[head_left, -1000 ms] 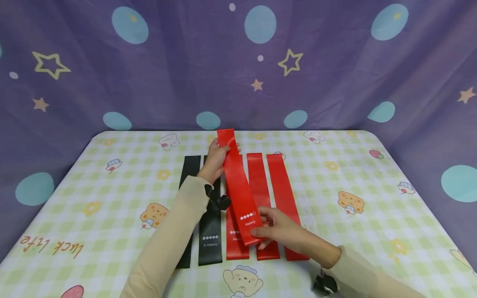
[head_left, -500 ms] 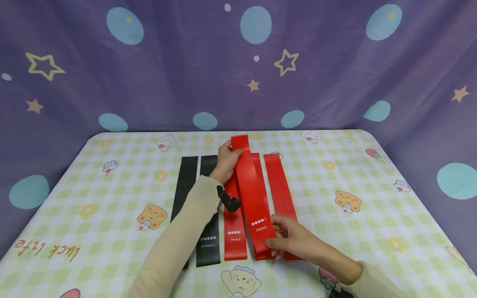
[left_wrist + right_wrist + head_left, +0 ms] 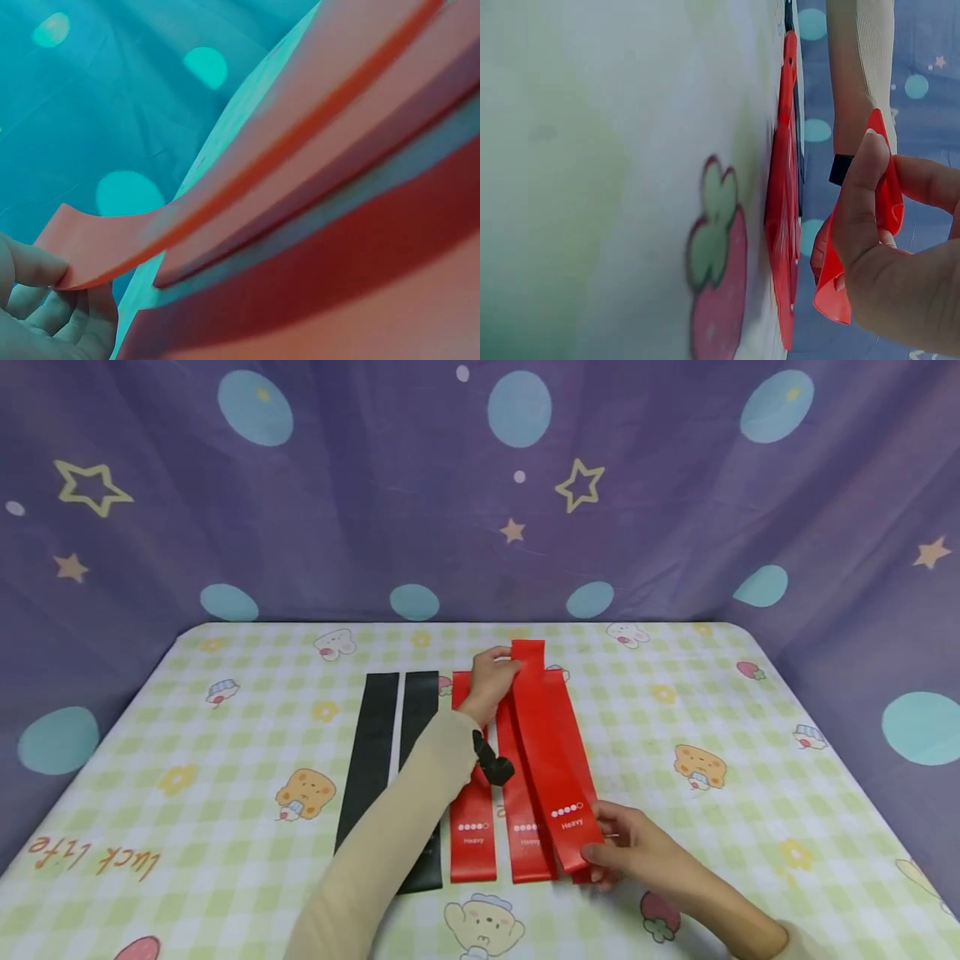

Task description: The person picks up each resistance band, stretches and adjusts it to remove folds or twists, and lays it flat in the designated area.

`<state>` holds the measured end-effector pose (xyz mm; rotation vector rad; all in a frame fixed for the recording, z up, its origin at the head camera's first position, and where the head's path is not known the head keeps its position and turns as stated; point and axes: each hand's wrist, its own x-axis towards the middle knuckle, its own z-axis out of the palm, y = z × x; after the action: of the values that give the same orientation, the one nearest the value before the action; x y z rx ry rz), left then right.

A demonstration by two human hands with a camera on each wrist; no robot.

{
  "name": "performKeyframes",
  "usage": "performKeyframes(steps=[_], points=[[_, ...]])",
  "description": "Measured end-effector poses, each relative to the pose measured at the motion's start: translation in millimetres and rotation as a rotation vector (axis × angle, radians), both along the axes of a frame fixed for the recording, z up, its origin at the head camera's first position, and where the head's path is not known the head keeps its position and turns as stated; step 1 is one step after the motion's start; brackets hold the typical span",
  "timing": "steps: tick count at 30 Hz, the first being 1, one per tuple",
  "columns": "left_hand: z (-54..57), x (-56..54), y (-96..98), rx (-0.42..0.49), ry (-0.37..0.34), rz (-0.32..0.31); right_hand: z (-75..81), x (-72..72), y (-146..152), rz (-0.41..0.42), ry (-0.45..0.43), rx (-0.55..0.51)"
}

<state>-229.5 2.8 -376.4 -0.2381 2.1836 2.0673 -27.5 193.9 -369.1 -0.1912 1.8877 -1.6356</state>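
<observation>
A flat red resistance band [image 3: 547, 743] marked "Heavy" is stretched out lengthwise between my two hands, raised above the table. My left hand [image 3: 491, 683] pinches its far end, thumb on top, as the left wrist view shows at the band's curling tip [image 3: 97, 244]. My right hand [image 3: 637, 847] pinches the near end by its right edge; in the right wrist view the band [image 3: 889, 199] bends between thumb and fingers. Beneath it lies the rightmost red band [image 3: 572, 727], largely covered. Two more red bands, one on the left [image 3: 472, 853] and one in the middle [image 3: 529, 856], lie alongside.
Two black bands, an outer one [image 3: 371, 735] and an inner one [image 3: 420, 710], lie left of the red ones, partly behind my left sleeve [image 3: 390, 827]. A checked cloth [image 3: 750, 827] with printed figures covers the table. A purple curtain [image 3: 420, 510] hangs behind.
Both hands have carried the red band rightward, from over the left red band, past the middle one, to over the rightmost. The bands on the table keep their places.
</observation>
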Motion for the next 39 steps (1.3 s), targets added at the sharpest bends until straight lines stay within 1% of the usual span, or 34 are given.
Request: performKeyframes(steps=[5, 8, 9, 13, 15, 18, 20, 22, 27, 32, 39], points=[[-2.1, -0.9, 12.9, -0.029, 0.003, -0.044, -1.4, 3.1, 11, -0.022, -0.012, 0.029], [-2.9, -2.1, 22.6, -0.045, 0.020, -0.058, -1.8, 5.4, 19, -0.033, -0.006, 0.039], [-3.0, -2.5, 26.3, -0.035, 0.025, -0.059, -1.7, 6.1, 22, -0.040, -0.003, 0.044], [-5.5, -3.2, 38.1, -0.002, 0.057, -0.058, -2.6, 8.3, 32, -0.061, -0.005, 0.066], [-6.7, -3.1, 42.8, -0.010, 0.080, -0.052, -3.3, 8.7, 35, -0.072, 0.000, 0.080], [-8.8, -2.3, 47.0, -0.053, 0.094, -0.025, -4.6, 8.8, 39, -0.078, 0.020, 0.092], [-9.9, -1.8, 49.2, -0.065, 0.087, -0.011, -5.4, 9.0, 40, -0.080, 0.034, 0.095], [-11.1, -1.3, 51.8, -0.039, 0.077, -0.008, -5.8, 9.6, 41, -0.084, 0.035, 0.099], [-14.5, 0.4, 62.0, 0.034, 0.072, -0.031, -6.9, 12.2, 45, -0.111, -0.013, 0.113], [-17.6, 1.2, 71.3, 0.007, 0.061, -0.048, -7.8, 14.9, 53, -0.109, -0.028, 0.107], [-17.9, 0.0, 80.1, -0.011, 0.054, -0.085, -8.8, 17.8, 65, -0.120, -0.035, 0.111]])
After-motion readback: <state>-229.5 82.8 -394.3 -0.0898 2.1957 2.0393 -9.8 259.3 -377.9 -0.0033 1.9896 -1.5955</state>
